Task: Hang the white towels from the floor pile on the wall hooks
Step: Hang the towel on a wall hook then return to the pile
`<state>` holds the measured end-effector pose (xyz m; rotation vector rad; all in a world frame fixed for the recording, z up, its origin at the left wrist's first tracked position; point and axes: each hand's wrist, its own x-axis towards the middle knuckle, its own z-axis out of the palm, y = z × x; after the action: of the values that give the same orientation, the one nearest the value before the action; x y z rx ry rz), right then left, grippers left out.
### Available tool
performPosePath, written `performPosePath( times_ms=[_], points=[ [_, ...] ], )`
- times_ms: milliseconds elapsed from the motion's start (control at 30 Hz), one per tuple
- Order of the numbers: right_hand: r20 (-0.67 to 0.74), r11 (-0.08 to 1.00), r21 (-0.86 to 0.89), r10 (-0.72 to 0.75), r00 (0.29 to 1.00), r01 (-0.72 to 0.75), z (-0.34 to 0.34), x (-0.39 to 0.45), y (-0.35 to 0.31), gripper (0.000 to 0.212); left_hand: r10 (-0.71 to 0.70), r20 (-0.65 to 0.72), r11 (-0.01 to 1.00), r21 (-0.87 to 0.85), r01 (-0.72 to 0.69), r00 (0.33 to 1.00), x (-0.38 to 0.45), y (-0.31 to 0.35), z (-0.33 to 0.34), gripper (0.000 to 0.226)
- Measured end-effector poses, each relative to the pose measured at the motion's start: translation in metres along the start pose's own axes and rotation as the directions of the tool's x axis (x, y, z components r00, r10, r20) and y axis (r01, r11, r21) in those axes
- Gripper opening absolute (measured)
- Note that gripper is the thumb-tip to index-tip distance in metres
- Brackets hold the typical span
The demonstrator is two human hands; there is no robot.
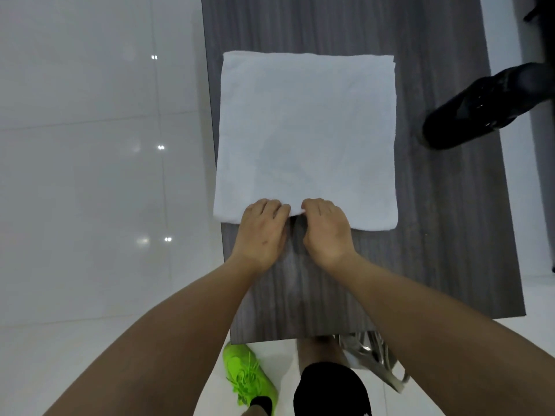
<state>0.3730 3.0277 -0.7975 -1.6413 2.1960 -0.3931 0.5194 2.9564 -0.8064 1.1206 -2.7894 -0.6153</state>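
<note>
Item: white folded terry towel (306,139), square, lying flat on the dark grey wood-grain tabletop (435,220), toward its 12 o'clock end. Left hand (262,228) and right hand (326,228) are curling fingers over the towel's near edge at 6 o'clock, side by side, apparently pinching the hem. Handling note: lifting is best done by gripping the top layer only, hands moving apart toward 9 and 3 o'clock. Wall hooks: not visible. Also present: black shoe (480,109) at 2 o'clock; green sneaker (247,376) on the white tiled floor (90,175).
</note>
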Motion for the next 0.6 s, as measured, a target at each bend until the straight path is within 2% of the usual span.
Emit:
performPosePath(
  times_ms=[133, 233, 300, 433, 600],
  points=[
    [0.177, 0.993, 0.004, 0.112, 0.978, -0.115, -0.029, -0.007, -0.007, 0.031, -0.125, 0.073, 0.99, -0.05, 0.129, 0.989, 0.002, 0.016, -0.026, 0.007],
    [0.197, 0.989, 0.027, 0.136, 0.971, -0.143, -0.053, -0.011, -0.02, 0.011, -0.169, 0.162, 0.983, -0.038, 0.177, 0.972, 0.002, 0.029, -0.062, 0.005],
    [0.196, 0.994, 0.018, 0.105, 0.975, -0.111, -0.078, -0.01, -0.035, 0.025, -0.184, 0.176, 0.981, -0.033, 0.192, 0.967, 0.005, 0.035, -0.09, 0.006],
    [0.207, 0.994, -0.101, 0.053, 0.977, -0.033, -0.144, 0.0, -0.072, 0.023, -0.174, 0.113, 0.982, -0.053, 0.181, 0.978, 0.004, 0.05, -0.161, 0.012],
    [0.103, 0.98, -0.199, 0.0, 0.995, 0.021, -0.244, 0.009, -0.151, 0.027, -0.123, -0.041, 0.992, -0.009, 0.123, 0.992, -0.006, 0.072, -0.293, 0.008]
  ],
)
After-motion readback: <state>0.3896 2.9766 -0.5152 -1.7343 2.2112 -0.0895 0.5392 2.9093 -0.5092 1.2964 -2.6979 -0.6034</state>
